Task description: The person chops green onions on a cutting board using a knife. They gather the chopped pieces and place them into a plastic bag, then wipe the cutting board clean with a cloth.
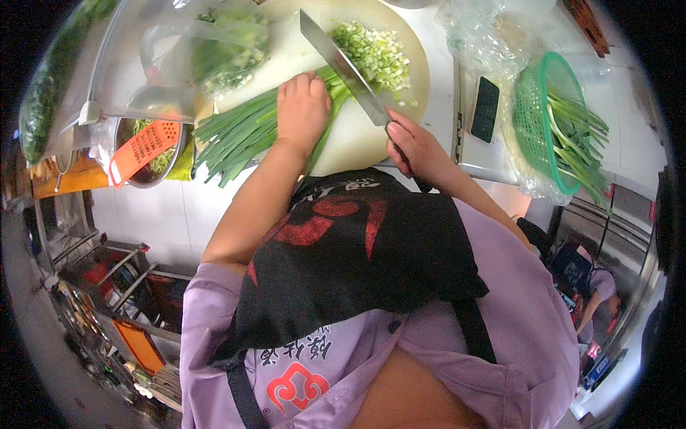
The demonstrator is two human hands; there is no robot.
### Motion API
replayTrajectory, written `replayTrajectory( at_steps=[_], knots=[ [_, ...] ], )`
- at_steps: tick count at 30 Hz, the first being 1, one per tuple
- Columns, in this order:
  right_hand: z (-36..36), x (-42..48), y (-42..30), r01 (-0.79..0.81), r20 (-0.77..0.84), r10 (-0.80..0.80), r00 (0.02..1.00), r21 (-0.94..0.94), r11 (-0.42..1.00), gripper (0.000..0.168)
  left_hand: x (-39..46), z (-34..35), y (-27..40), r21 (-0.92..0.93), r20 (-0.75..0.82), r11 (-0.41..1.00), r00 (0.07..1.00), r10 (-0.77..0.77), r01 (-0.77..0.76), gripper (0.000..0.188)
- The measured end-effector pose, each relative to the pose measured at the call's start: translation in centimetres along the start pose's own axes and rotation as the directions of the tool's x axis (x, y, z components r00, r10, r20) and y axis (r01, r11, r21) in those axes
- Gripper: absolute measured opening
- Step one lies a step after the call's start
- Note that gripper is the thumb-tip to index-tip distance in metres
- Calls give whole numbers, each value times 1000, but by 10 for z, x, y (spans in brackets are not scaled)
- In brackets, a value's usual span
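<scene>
My left hand (pixel 304 110) presses a thick bunch of green onions (pixel 241 131) down on a pale round cutting board (pixel 364 142). The long green leaves fan out to the left, past the board's edge. In my right hand (pixel 415 142) is the handle of a kitchen knife (pixel 343 67) with a broad steel blade. The blade slants up and to the left, just right of the bunch's cut end. Whether its edge touches the onions, I cannot tell. Beyond the blade lies a heap of chopped green onion (pixel 378 53).
A clear plastic bag of greens (pixel 230 48) lies at the board's upper left. An orange grater (pixel 147 150) rests across a metal bowl of shreds (pixel 161 161). To the right are a dark phone (pixel 485 109) and a green basket (pixel 541 123) of green onions. Another person (pixel 597 292) is at far right.
</scene>
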State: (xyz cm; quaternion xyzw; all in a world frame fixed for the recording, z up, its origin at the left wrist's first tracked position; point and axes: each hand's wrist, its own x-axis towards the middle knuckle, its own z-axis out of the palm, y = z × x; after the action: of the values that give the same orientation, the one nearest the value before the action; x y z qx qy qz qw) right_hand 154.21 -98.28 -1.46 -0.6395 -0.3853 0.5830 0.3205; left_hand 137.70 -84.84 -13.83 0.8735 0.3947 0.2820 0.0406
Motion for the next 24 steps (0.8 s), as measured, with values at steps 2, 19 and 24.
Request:
replayTrajectory(
  at_steps=[2,19,24],
  knots=[
    [2,6,10,-30,0,30,1000,-23,999,44,0,-2,2,23,29,1000,1000,-11,10,22],
    [9,15,10,31,23,-31,999,-25,999,42,1,1,-1,-61,-77,998,997,-30,26,21],
    [17,58,12,24,38,-27,999,75,997,39,1,-1,1,-32,-4,999,999,-34,34,20]
  ],
)
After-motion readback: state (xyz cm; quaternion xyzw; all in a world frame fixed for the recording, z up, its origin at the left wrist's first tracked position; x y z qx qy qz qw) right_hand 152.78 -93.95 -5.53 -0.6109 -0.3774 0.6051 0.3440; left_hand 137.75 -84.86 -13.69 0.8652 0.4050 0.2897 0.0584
